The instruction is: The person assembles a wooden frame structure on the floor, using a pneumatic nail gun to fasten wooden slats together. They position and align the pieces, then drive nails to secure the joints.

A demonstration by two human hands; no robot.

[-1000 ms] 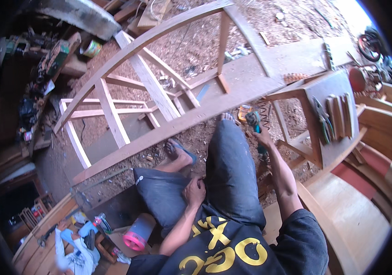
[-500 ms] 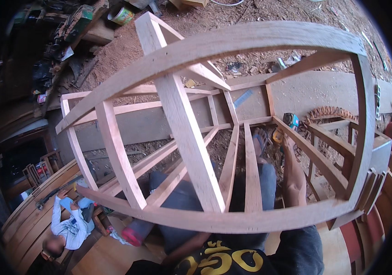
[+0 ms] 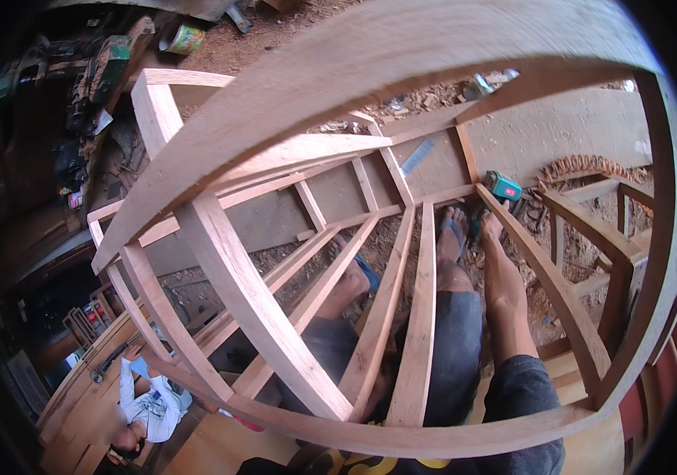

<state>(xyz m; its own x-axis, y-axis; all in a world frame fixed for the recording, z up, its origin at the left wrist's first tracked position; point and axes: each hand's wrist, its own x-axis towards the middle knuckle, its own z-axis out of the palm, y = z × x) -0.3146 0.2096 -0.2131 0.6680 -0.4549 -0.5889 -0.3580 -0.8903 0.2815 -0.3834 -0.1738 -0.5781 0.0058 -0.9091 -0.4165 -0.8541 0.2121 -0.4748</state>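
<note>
A large curved wooden frame (image 3: pixel 465 439) with several slats spans the view in front of me. Beyond its slats, my right hand (image 3: pixel 493 226) reaches down beside my foot, closed on a teal power tool (image 3: pixel 503 186) that looks like a nail gun. A slat hides part of the tool and the grip. Low between two slats shows a patch of skin that may be my left hand (image 3: pixel 373 402); its fingers are hidden. The frame's top rail (image 3: pixel 338 95) looms close, blurred by motion.
An orange coiled hose (image 3: pixel 584 168) lies right of the tool, by a smaller wooden frame (image 3: pixel 591 226). A long board (image 3: pixel 560 131) lies on the shaving-strewn ground. My sandalled foot (image 3: pixel 452 226) stands near the tool. Lower left, another person (image 3: pixel 152 404) works beside planks.
The wooden frame has tipped toward me, its top rail looming larger and its slats shifted left. The tool shows slightly higher, with my right hand still down beside it.
</note>
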